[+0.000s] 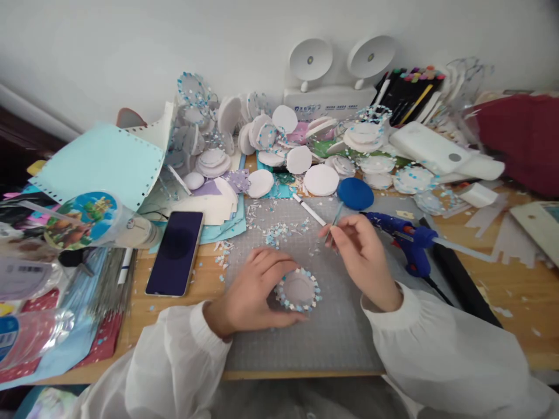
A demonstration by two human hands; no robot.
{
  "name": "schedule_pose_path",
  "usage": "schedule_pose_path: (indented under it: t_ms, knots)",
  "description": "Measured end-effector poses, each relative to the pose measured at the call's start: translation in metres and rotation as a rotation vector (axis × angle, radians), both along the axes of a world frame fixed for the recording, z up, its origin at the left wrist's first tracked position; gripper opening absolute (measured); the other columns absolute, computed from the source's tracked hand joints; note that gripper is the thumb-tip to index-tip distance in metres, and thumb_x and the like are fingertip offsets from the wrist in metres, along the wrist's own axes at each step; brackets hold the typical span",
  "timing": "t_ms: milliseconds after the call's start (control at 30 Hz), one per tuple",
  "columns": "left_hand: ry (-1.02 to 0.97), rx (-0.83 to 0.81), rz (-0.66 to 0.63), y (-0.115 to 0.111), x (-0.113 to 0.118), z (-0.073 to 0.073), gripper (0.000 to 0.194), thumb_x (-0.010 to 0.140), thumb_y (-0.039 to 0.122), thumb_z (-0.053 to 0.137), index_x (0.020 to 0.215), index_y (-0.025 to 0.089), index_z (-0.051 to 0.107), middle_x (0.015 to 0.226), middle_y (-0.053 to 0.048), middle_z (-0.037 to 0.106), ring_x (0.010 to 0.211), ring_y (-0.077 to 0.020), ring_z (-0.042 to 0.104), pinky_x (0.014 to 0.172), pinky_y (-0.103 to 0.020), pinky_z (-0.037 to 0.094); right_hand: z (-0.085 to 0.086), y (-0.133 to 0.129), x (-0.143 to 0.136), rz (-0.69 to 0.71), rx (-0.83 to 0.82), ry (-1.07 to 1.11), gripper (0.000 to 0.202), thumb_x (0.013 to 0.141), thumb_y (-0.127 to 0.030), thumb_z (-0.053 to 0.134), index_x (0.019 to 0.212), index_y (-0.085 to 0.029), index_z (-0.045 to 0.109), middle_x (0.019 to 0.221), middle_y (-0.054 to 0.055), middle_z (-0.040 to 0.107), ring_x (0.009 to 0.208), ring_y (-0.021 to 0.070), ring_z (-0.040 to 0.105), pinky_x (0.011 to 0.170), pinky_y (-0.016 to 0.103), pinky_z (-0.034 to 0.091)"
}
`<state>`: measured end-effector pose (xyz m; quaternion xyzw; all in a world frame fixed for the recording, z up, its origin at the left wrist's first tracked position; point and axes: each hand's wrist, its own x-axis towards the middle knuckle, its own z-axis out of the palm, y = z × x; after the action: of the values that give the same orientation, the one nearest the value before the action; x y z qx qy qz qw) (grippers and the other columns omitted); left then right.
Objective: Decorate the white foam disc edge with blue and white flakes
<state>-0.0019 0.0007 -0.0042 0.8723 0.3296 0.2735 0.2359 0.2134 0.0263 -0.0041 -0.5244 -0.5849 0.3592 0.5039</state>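
Observation:
A small round piece (299, 290), edged with blue and white bits, lies on the grey cutting mat (305, 349). Curved round its left side is my left hand (262, 288), with the thumb below it and the fingers above. To the upper right, my right hand (360, 253) pinches a thin, greyish-blue tool (337, 215), held upright between thumb and fingers. A white pen (309, 209) lies just beyond those fingertips. Small blue and white bits (279, 231) are scattered on the mat in front of both hands.
A blue glue gun (413, 241) and blue disc (355, 194) lie at the right. At the left are a phone (175, 253), a lidded cup (100, 221) and wire stems (114, 285). White discs (321, 180) and a two-headed lamp (329, 102) stand behind.

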Motion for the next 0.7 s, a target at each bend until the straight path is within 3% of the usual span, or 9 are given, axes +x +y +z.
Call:
schedule_pose_path:
  t_ms: [200,433,567,700]
  knots:
    - [-0.07,0.072,0.015,0.001,0.001,0.0,0.065,0.064,0.058,0.073,0.111,0.018,0.056,0.101,-0.01,0.067,0.096,-0.0246,0.061,0.091,-0.041,0.041,0.006,-0.012,-0.008,0.03,0.065,0.168,0.009,0.092,-0.022,0.05,0.1,-0.022,0.047,0.083,0.0,0.061,0.077,0.0124,0.057,0.075,0.028,0.047]
    - [-0.099,0.054,0.007,0.001,0.001,0.002,0.063,0.064,0.056,0.074,0.111,0.018,0.056,0.101,-0.01,0.068,0.095,-0.0249,0.062,0.09,-0.042,0.041,0.006,-0.023,-0.01,0.026,0.082,0.151,0.018,0.088,-0.018,0.053,0.104,-0.023,0.047,0.084,-0.001,0.053,0.073,0.0113,0.05,0.067,0.025,0.041]
    - [-0.128,-0.07,-0.02,0.001,0.001,0.006,0.061,0.069,0.047,0.074,0.119,0.019,0.051,0.113,-0.012,0.064,0.105,-0.0266,0.058,0.092,-0.041,0.042,0.007,-0.024,-0.008,0.062,0.034,0.049,0.011,0.086,-0.022,0.056,0.084,-0.022,0.046,0.071,-0.004,0.043,0.063,0.0103,0.041,0.057,0.024,0.035]
    - [-0.206,-0.143,-0.025,0.0,0.001,0.008,0.058,0.07,0.039,0.074,0.119,0.018,0.05,0.117,-0.013,0.06,0.109,-0.0263,0.056,0.095,-0.04,0.042,0.008,-0.024,-0.006,0.174,-0.042,-0.081,0.034,0.088,-0.029,0.054,0.063,-0.02,0.035,0.059,-0.006,0.03,0.054,0.0092,0.031,0.05,0.024,0.028]
